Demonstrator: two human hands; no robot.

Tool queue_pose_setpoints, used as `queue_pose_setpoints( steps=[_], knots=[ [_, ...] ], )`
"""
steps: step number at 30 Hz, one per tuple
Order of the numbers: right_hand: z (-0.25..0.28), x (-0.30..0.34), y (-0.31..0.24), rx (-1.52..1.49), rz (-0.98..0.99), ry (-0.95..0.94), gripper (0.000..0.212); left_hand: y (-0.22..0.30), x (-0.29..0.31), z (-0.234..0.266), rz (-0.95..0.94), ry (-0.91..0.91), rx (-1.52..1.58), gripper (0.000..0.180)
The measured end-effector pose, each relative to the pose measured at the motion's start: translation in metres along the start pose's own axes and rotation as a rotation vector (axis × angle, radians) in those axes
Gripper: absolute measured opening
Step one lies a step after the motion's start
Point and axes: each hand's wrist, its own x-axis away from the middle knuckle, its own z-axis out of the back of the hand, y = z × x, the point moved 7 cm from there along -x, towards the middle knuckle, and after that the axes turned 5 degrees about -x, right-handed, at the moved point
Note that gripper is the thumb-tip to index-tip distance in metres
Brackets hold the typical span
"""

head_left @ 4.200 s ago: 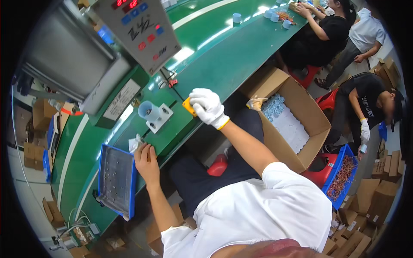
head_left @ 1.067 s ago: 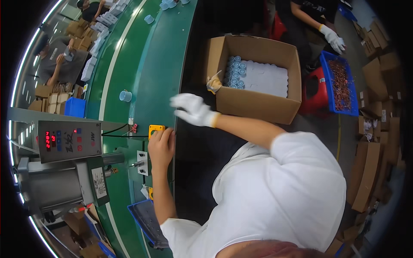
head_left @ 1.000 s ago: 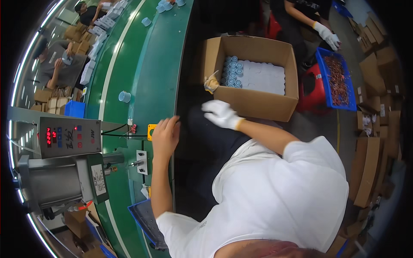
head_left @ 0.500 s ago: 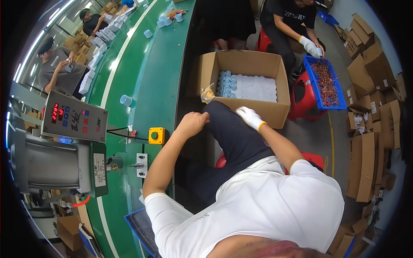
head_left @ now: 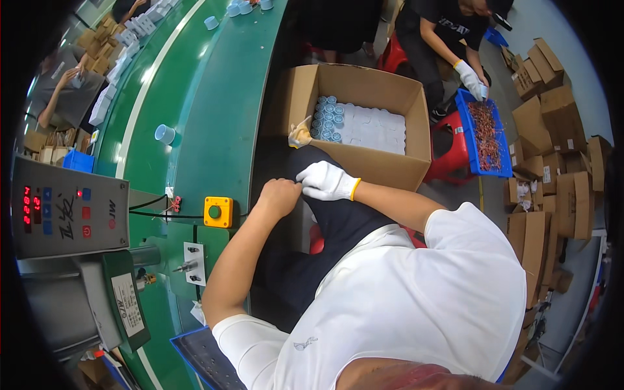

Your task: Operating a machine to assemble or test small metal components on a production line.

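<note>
My bare left hand (head_left: 279,197) is above my dark trouser leg (head_left: 338,211), its fingers curled inward. My right hand (head_left: 328,181), in a white work glove with a yellow cuff, meets it with bent fingertips against the left fingers. Whatever either hand may hold is hidden at that contact. Just beyond them, a yellowish-white glove (head_left: 299,134) hangs at the near left corner of an open cardboard box (head_left: 374,156). Inside the box, light-blue round cups (head_left: 328,119) stand in rows at the left, beside a white sheet (head_left: 372,130) with scalloped edges.
Left runs a green conveyor table (head_left: 221,130) with a blue cup (head_left: 165,134), a yellow button box (head_left: 218,212) and a metal press (head_left: 71,292). At the far right, a co-worker's gloved hand (head_left: 469,79) is over a blue tray (head_left: 484,133) of small reddish parts on a red stool (head_left: 448,146).
My right hand has left its place on the leg near the box and moved left to meet my left hand. The view has shifted, with the press sitting lower and further left.
</note>
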Motion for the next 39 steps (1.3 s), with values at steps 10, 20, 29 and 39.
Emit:
queue_pose_setpoints(
  steps=[10,20,29,39],
  knots=[
    [0.02,0.029,0.04,0.014,-0.374,0.265,0.021,0.021,0.009,0.018,-0.031,-0.11,0.096,0.029],
    [0.03,0.044,0.053,0.041,-0.402,0.323,0.019,0.023,0.007,0.012,-0.037,-0.126,0.083,0.028],
    [0.028,0.042,0.055,0.054,-0.396,0.313,0.019,0.023,0.008,0.015,-0.034,-0.168,0.075,0.031],
    [0.062,0.148,0.255,-1.233,-0.987,1.305,0.05,0.026,0.01,0.013,-0.052,-0.172,0.086,0.032]
  ],
)
